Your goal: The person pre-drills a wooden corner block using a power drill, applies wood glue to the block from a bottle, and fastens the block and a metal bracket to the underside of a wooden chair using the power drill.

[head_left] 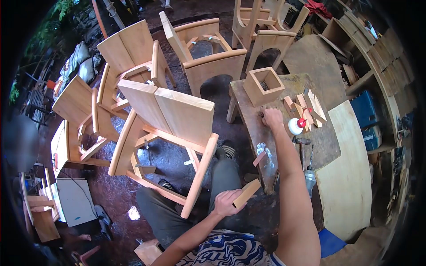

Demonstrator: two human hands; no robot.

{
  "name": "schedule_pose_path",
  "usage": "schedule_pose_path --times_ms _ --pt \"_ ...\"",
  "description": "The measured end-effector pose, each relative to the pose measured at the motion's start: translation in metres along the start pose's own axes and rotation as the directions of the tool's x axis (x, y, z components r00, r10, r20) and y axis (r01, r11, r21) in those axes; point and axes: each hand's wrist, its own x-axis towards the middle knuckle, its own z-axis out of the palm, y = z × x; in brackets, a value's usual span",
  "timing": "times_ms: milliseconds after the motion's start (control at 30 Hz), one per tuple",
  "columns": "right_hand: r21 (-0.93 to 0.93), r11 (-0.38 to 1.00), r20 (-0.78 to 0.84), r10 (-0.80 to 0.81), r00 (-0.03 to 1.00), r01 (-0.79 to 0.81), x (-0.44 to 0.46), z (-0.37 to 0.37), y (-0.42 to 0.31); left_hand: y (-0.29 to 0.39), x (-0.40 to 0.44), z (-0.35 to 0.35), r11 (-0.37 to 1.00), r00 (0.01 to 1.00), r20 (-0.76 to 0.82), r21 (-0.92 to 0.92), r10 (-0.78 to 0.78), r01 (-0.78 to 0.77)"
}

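Above my lap, my left hand (227, 203) is closed round a small wooden block (246, 194). My right hand (271, 118) rests on the worn workbench (326, 142), just below a square wooden box (264, 86); its fingers are bent, and what they hold, if anything, is too small to make out. Right of that hand stands a white bottle with a red cap (296, 126), beside several wood offcuts (306, 107). A wooden chair frame (171, 113) stands in front of my knees. A reddish-brown strip (259, 158) lies at the bench's near left edge, by a white smear.
More unfinished chairs (213, 57) stand beyond and to the left. A hammer (302, 142) and a power tool (309, 176) lie at the bench's right side. Pale plywood (348, 177) lies to the right, near shelves with blue cases (366, 108). A white panel (75, 201) is at left.
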Motion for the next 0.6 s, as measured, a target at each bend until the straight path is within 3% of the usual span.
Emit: schedule_pose_path --times_ms 167,333,467,600 --pt "-0.034 0.999 -0.025 -0.014 1.0 0.013 0.002 0.001 0.002 0.002 0.001 -0.002 1.0 1.0 0.004 0.019 0.005 -0.005" --pt "0.118 0.988 -0.056 0.105 0.993 -0.098 -0.006 0.003 0.005 0.001 -0.002 -0.001 0.999 1.0 -0.014 0.026 0.021 -0.02" --pt "0.157 0.981 -0.128 0.133 0.983 -0.113 -0.006 0.015 0.005 0.003 -0.004 0.0 1.0 1.0 0.019 0.023 0.002 -0.002" --pt "0.169 0.977 -0.098 0.147 0.984 -0.129 -0.003 0.012 0.003 0.003 -0.004 0.0 0.999 1.0 0.029 0.034 0.002 -0.003"
